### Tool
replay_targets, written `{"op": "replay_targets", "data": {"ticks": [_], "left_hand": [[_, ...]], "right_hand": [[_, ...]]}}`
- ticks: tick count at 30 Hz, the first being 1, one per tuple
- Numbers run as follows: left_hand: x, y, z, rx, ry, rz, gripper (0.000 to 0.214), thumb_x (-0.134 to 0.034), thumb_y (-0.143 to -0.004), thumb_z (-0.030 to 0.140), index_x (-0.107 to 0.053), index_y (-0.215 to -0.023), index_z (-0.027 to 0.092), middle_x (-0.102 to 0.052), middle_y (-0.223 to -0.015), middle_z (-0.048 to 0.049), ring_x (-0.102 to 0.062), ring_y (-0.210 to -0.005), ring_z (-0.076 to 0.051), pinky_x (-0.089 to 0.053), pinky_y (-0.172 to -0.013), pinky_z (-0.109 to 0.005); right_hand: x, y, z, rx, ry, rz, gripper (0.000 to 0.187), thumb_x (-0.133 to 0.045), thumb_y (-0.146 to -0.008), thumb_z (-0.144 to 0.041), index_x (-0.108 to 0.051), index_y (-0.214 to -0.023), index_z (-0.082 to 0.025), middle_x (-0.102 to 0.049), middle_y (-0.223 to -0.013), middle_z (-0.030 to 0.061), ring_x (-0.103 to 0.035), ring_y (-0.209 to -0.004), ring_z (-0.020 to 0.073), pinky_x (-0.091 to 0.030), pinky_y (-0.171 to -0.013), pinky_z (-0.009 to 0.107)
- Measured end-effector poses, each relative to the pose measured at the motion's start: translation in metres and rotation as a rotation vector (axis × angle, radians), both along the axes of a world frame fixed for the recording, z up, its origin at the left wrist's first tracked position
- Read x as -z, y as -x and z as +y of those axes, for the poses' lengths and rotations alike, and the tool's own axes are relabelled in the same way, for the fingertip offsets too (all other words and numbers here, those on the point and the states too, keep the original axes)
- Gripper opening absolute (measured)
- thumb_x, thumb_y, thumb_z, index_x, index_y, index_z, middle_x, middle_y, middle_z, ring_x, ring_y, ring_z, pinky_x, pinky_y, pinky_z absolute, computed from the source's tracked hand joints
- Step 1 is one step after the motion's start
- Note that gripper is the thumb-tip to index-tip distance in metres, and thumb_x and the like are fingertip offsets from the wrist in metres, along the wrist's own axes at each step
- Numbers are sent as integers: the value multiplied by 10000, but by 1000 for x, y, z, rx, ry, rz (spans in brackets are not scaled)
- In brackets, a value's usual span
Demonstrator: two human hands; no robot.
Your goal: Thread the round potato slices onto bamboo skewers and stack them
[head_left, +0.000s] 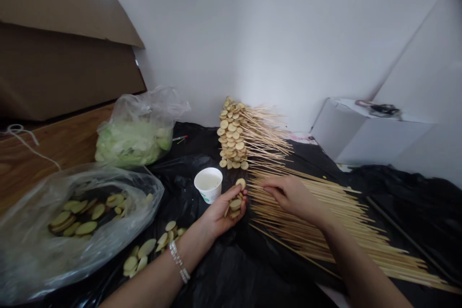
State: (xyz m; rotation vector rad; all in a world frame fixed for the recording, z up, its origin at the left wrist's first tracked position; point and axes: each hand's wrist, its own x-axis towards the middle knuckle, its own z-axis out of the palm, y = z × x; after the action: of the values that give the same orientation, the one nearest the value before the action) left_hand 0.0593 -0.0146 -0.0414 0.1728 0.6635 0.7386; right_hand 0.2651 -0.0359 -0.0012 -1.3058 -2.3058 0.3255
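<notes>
In the head view, my left hand is closed around several round potato slices, one held up at the thumb and fingertips. To its right, my right hand pinches what looks like a thin bamboo skewer, its tip toward the left hand; the fingers partly hide it. Under my right hand and forearm spreads a layer of loose bamboo skewers. Farther back, a pile of skewered potato slices lies with the sticks pointing right. A white paper cup stands just behind my left hand.
At left are an open plastic bag of potato slices and a tied-looking bag of pale green pieces. Loose slices lie on the black plastic sheet. Cardboard and a white box flank the wall.
</notes>
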Motion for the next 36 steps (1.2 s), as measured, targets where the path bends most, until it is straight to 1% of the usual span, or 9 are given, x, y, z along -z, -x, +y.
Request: {"op": "replay_targets", "data": {"ticks": [6,9,13,16,21,26,30,33,36], "left_hand": [[0,-1,0,-36,6,26,49,-595,-851,171,-585,-876,130,-616,-736,-19,-617,-571,-83,-520,-488,-158],[0,-1,0,-39,-1,37,47,-603,-845,165,-587,-875,133,-618,-732,-21,-618,-571,-83,-519,-494,-157],[0,-1,-1,-44,-11,61,60,-617,-837,173,-583,-855,128,-614,-724,-18,-615,-568,-79,-518,-496,-152],[0,-2,-2,-59,-37,73,64,-627,-828,165,-578,-859,137,-615,-745,-15,-614,-572,-74,-513,-496,-145],[-1,-3,-5,-72,-93,94,89,-640,-819,177,-562,-856,153,-591,-738,-5,-593,-547,-57,-477,-463,-118],[-2,-4,-5,-75,-98,109,79,-623,-830,179,-551,-841,149,-569,-725,-4,-575,-530,-49,-453,-441,-103],[-1,-4,-5,-71,-110,112,92,-634,-821,177,-552,-854,152,-571,-737,-5,-584,-542,-53,-467,-453,-110],[1,-5,-5,-86,-146,142,100,-640,-816,182,-548,-846,155,-566,-734,0,-581,-534,-55,-467,-446,-116],[3,-6,-5,-93,-175,176,106,-640,-817,195,-542,-834,159,-562,-728,1,-571,-522,-54,-466,-443,-122]], "right_hand": [[1,3,-1,-6,7,-30,252,-451,-919,-226,-702,-932,-243,-716,-850,17,-635,-778,152,-434,-708,251],[1,4,-2,5,1,-25,253,-455,-919,-239,-708,-920,-240,-719,-859,30,-635,-788,158,-440,-722,260],[1,5,-2,1,5,-28,260,-445,-926,-245,-703,-952,-243,-720,-879,29,-638,-803,160,-443,-737,265],[2,5,-2,5,3,-27,260,-446,-925,-248,-706,-926,-240,-721,-889,32,-640,-817,164,-446,-757,272],[1,5,-2,27,-4,-44,256,-454,-915,-236,-708,-883,-240,-724,-879,31,-642,-804,163,-440,-728,259],[2,5,-2,37,2,-74,260,-451,-914,-228,-699,-839,-239,-724,-865,25,-643,-796,161,-430,-713,252],[3,6,-2,46,-2,-79,259,-446,-915,-231,-700,-869,-239,-721,-869,30,-644,-799,165,-429,-720,255],[4,8,-2,44,-2,-78,264,-437,-916,-227,-700,-893,-238,-718,-823,34,-640,-777,164,-422,-703,251],[6,10,-2,40,-2,-64,268,-436,-915,-231,-698,-863,-239,-707,-760,30,-628,-728,160,-412,-673,249]]}}
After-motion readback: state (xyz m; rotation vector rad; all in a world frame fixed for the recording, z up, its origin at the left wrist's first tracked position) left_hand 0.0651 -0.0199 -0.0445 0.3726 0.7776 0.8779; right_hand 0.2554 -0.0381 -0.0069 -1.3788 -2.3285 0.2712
